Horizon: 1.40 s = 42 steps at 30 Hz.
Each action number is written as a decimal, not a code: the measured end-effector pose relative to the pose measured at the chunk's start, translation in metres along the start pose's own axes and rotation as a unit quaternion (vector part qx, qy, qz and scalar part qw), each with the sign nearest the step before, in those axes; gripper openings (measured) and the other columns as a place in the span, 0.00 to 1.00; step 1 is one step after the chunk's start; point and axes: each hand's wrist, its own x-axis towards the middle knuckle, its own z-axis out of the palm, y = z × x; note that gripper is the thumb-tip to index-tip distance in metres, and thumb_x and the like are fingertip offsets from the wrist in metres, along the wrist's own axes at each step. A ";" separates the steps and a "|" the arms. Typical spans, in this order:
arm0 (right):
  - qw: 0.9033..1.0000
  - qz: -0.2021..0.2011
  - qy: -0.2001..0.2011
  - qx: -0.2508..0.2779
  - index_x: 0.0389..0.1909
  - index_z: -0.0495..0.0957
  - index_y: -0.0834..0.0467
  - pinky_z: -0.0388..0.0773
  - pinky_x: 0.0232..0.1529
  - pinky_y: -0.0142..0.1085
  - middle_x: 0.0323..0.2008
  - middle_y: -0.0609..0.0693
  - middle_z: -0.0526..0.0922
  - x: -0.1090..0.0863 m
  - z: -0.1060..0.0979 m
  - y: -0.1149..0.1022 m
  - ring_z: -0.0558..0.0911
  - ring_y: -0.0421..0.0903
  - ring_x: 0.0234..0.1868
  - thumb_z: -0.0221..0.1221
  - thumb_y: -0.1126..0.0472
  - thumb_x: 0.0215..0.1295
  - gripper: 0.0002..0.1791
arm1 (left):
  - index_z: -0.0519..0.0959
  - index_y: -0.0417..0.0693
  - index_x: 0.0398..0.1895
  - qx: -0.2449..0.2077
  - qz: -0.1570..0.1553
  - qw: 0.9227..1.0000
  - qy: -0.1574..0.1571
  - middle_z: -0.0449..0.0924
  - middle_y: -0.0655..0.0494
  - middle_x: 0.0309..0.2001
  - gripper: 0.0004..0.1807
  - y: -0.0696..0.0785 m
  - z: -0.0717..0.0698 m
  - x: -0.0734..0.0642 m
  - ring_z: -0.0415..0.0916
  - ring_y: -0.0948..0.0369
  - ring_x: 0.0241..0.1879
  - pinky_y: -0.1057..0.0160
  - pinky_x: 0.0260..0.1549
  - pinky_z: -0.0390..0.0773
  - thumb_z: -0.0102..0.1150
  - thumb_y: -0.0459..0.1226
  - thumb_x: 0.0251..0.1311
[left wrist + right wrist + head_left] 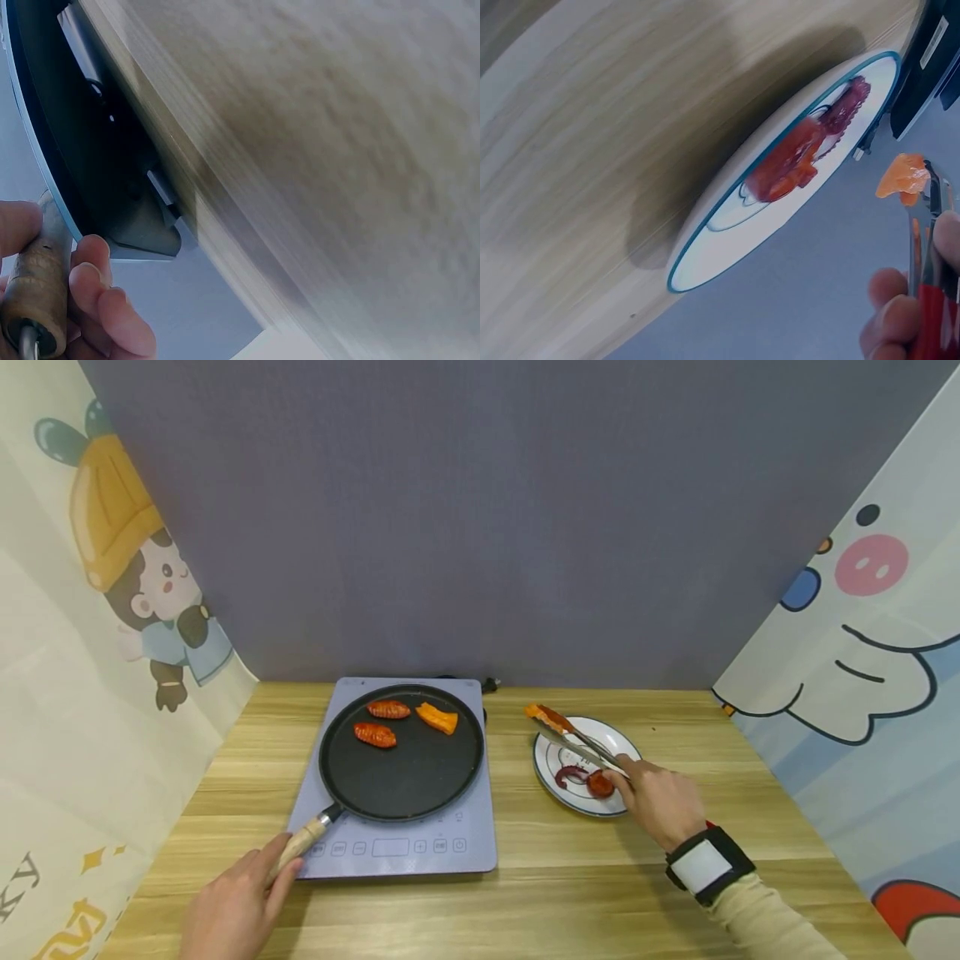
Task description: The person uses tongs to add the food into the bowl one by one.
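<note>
My left hand (pixel 238 902) grips the wooden handle (pixel 306 837) of a black frying pan (pixel 397 785), its fingers and thumb wrapped around it in the left wrist view. Two scored red sausage-like pieces (pixel 375 735) and an orange piece of food (pixel 437 718) lie in the pan. My right hand (pixel 663 802) holds metal tongs (pixel 581 752) with red on the grip. Between their tips is an orange piece of food (pixel 905 177), raised above the plate's far left rim. On the white plate (pixel 551 781) are a purple tentacle (pixel 570 774) and a reddish chunk (pixel 600 784).
The pan rests on a pale induction cooktop (pixel 480 852) with touch buttons along its front. A black plug (pixel 491 684) lies behind it on the wooden table (pixel 420 918). A grey panel (pixel 480 527) rises at the back, with printed cloths at both sides.
</note>
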 end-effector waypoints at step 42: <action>0.992 -0.090 0.062 0.058 0.32 0.74 0.50 0.64 0.13 0.37 0.17 0.39 0.71 0.034 0.013 -0.066 0.71 0.39 0.15 0.61 0.46 0.62 0.12 | 0.79 0.45 0.50 -0.002 -0.007 1.000 -0.005 0.66 0.60 0.19 0.21 -0.001 0.002 -0.001 0.56 0.63 0.14 0.60 0.12 0.58 0.68 0.42 0.54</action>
